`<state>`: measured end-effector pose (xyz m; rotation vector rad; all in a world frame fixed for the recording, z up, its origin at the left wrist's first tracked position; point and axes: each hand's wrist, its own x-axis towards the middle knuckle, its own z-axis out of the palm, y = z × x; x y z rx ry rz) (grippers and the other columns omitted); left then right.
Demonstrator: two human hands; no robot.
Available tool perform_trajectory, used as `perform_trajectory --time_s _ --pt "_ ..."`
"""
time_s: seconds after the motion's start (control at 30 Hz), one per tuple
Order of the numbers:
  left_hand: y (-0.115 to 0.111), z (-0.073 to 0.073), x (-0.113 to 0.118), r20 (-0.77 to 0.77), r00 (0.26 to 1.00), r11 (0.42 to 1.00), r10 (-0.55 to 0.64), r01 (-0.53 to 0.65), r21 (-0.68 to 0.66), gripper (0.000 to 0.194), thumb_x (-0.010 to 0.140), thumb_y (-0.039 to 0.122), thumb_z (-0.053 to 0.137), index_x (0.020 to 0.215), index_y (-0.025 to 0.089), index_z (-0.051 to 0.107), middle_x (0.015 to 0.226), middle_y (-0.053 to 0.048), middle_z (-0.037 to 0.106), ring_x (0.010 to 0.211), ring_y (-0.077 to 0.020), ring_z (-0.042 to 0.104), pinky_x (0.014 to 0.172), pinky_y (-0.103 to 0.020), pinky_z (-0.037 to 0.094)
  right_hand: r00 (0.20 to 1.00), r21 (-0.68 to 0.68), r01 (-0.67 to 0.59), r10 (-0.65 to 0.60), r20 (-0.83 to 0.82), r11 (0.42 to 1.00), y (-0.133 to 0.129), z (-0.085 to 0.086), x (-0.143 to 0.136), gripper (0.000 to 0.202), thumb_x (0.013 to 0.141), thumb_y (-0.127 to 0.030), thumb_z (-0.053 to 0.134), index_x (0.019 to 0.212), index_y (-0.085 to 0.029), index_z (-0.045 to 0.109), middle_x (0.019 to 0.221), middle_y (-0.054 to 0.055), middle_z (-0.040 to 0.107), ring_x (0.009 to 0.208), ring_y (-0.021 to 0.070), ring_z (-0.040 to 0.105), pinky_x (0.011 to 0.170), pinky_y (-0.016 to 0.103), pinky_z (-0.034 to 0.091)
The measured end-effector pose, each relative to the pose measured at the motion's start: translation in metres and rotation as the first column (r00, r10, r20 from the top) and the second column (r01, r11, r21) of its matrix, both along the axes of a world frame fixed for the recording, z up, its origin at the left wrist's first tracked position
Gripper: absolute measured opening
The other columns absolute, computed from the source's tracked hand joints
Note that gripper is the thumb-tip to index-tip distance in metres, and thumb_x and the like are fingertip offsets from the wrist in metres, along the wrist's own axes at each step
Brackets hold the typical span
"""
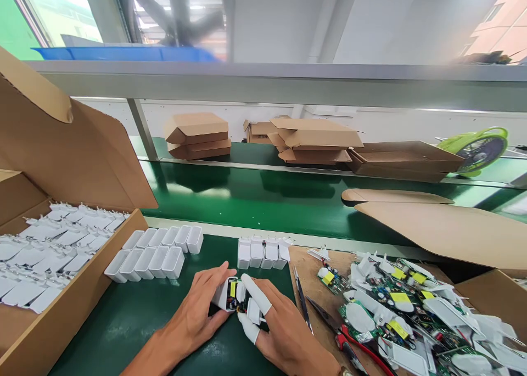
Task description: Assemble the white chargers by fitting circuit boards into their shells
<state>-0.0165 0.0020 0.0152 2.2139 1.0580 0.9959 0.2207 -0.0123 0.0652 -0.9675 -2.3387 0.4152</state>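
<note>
At the bottom centre my left hand [197, 307] grips a white plastic housing [221, 295] between thumb and fingers. My right hand [275, 324], with white covers on two fingers, pinches a circuit board [233, 289] with a yellow label, joined to a white cover piece [253, 312]. The board sits at the open end of the housing, partly inside it. Open white housings [152, 261] stand in two rows beyond my left hand. Several white units with prongs [263, 252] are lined up beyond my right hand.
An open carton [119, 250] of white parts stands at left. On the right lie tweezers [302, 299], red-handled pliers [343, 340] and a heap of boards and covers [395, 310]. Behind are a green belt [247, 200], cardboard boxes [317, 134] and a green fan [480, 151].
</note>
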Motion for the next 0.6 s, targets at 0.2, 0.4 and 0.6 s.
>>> perform_trajectory --time_s 0.2,0.4,0.6 --pt "-0.004 0.003 0.002 0.028 0.996 0.996 -0.089 0.090 -0.023 0.080 0.102 0.017 0.055 0.166 0.037 0.011 0.156 -0.011 0.052 0.142 -0.0338 0.049 0.116 -0.055 0.045 0.998 -0.030 -0.008 0.009 0.055 1.000 0.000 -0.001 -0.001 0.064 0.092 -0.009 0.057 0.153 -0.023 0.042 0.127 0.013 0.066 0.111 0.0310 0.064 0.096 0.045 0.058" --pt "-0.004 0.003 0.005 0.244 0.967 0.949 -0.080 0.148 -0.278 0.070 0.101 0.025 0.054 0.162 0.031 0.020 0.152 -0.011 0.056 0.137 -0.0296 0.059 0.116 -0.047 0.048 0.986 -0.028 0.094 -0.097 -0.134 0.995 0.002 -0.009 0.005 0.060 0.093 -0.033 0.072 0.147 -0.022 0.048 0.133 0.015 0.064 0.118 0.0320 0.066 0.100 0.047 0.058" --pt "0.002 0.012 0.003 0.369 0.929 0.896 -0.034 0.192 -0.400 0.073 0.095 0.027 0.060 0.160 0.027 0.026 0.147 -0.013 0.062 0.133 -0.0302 0.062 0.115 -0.050 0.047 0.993 -0.096 -0.030 0.019 -0.114 0.995 0.007 -0.011 0.000 0.050 0.100 -0.016 0.059 0.147 -0.031 0.053 0.153 0.009 0.054 0.139 0.0239 0.055 0.118 0.039 0.046"
